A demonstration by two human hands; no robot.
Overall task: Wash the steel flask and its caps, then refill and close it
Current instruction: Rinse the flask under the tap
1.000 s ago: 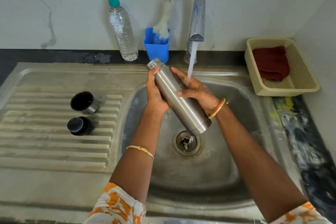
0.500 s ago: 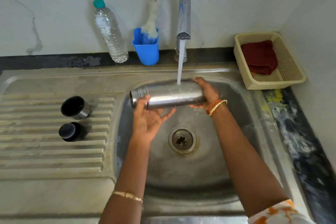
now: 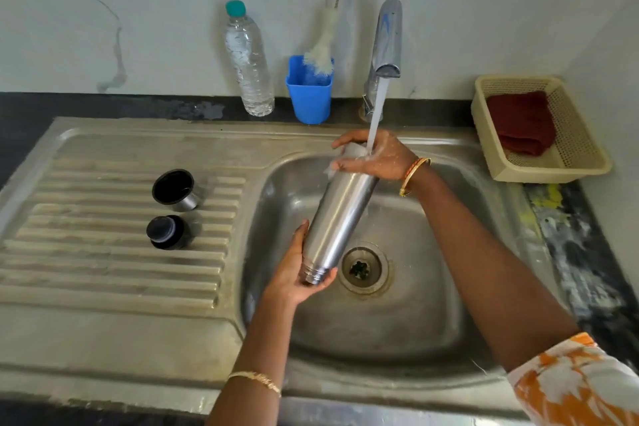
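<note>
Seen from the head camera, the flask (image 3: 340,211) hangs over the sink (image 3: 408,315) basin, tilted, its long axis running from upper right down to lower left. Its threaded, uncapped mouth points down and toward the person, just left of the drain (image 3: 363,268); its base points up and away, under the tap (image 3: 389,38). Water (image 3: 375,114) falls from the tap onto the base end and onto the right hand (image 3: 375,157), which grips the flask there with fingers curled over the top. The left hand (image 3: 297,273) cups the neck from below, thumb along the flask's left side and fingers curled under the mouth. The two hands are well apart, one at each end of the flask. On the ribbed drainboard (image 3: 103,252) to the left stand two caps: the outer cap (image 3: 174,188) open side up, and nearer the person the inner cap (image 3: 166,232), dark, near but not touching it. On the worktop behind the sink stand a clear water bottle (image 3: 247,62) and, just beside it, a blue cup (image 3: 308,93) holding a bottle brush (image 3: 325,45). At the right, a cream basket (image 3: 570,152) holds a dark red cloth (image 3: 524,123).
</note>
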